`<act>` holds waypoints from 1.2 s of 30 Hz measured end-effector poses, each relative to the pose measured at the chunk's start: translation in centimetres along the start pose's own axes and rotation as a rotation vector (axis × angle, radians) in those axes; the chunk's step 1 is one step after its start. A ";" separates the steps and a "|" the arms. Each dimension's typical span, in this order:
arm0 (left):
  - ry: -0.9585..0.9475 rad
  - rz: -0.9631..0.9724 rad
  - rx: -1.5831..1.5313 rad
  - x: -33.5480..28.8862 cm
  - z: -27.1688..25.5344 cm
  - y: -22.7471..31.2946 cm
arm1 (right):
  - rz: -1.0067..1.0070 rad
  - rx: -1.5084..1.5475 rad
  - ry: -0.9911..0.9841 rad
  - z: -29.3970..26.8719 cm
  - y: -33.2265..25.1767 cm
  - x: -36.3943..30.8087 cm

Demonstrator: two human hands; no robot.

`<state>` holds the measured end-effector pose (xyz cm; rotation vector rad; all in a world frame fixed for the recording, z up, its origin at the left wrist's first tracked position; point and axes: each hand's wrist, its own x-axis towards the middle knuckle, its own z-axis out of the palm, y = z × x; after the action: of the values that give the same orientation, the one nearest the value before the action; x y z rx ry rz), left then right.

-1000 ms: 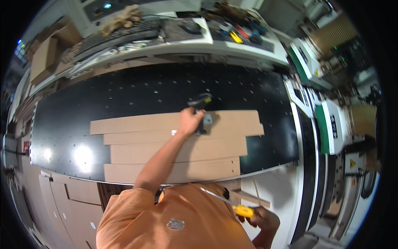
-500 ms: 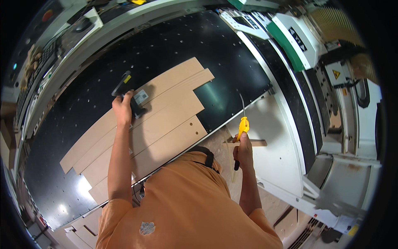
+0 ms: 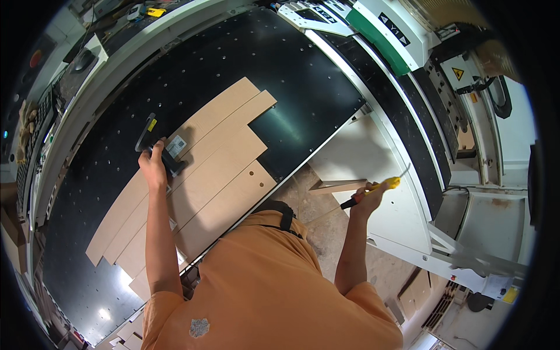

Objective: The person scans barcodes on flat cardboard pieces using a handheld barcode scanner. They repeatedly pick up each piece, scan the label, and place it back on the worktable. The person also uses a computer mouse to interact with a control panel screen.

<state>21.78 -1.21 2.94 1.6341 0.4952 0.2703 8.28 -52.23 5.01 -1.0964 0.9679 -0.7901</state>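
My left hand (image 3: 153,167) is closed around a dark handheld scanner (image 3: 171,163) with a yellow mark on its head. It hovers over the brown board panels (image 3: 224,154), beside a white printed label (image 3: 176,146) on one of them. Out to the right, my right hand (image 3: 370,200) grips a yellow air blow gun (image 3: 392,183) with a thin bent metal tube. The gun's tube points right, away from the panels, and its black and red lower end sticks out below my fingers.
The panels lie side by side on a black machine table (image 3: 291,58) dotted with small studs. A white sheet-like surface (image 3: 356,149) adjoins it at right. Beyond stands a white and green machine head (image 3: 392,35). A wooden piece (image 3: 338,186) juts out near my right hand.
My right hand has swung right, turning the blow gun from pointing away from me to pointing right. My left hand still holds the scanner near the label. The whole view has shifted slightly.
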 end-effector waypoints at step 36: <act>0.095 -0.048 -0.009 -0.5 0.3 0.5 | 0.367 -0.821 -1.827 10.4 -6.0 -9.6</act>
<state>21.56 -1.69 3.49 1.6036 0.6043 0.3151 13.86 -41.62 14.64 -1.6186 -0.2200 1.0298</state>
